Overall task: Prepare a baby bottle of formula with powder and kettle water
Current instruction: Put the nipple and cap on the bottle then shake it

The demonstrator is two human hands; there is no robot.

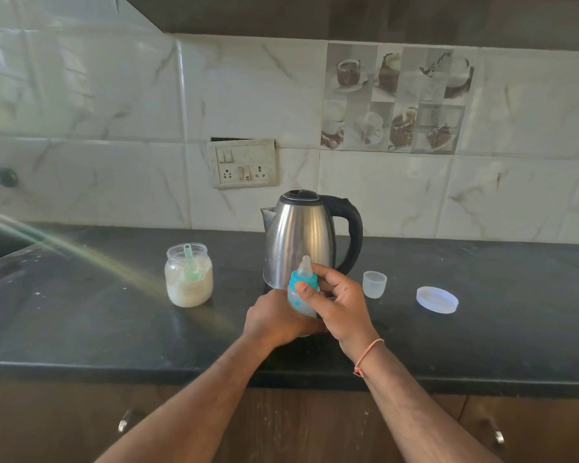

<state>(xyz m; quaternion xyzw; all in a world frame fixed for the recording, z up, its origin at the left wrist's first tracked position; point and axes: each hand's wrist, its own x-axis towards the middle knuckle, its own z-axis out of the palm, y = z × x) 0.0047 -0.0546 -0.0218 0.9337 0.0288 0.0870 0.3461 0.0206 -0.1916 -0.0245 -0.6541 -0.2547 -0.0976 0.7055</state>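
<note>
A small baby bottle (298,300) with a teal collar and a clear teat stands upright over the dark counter, in front of the steel kettle (301,238). My left hand (274,319) wraps the bottle's lower body. Higher up, my right hand (338,299) grips the teal collar with thumb and fingers. An open glass jar (188,277) of pale powder stands to the left with a green scoop stuck in it. The kettle's lid is down and its black handle points right.
A clear bottle cap (374,284) and a flat white jar lid (437,300) lie on the counter (81,322) to the right. A sink edge (0,248) is at the far left. A switch and socket plate (244,163) sits on the tiled wall behind.
</note>
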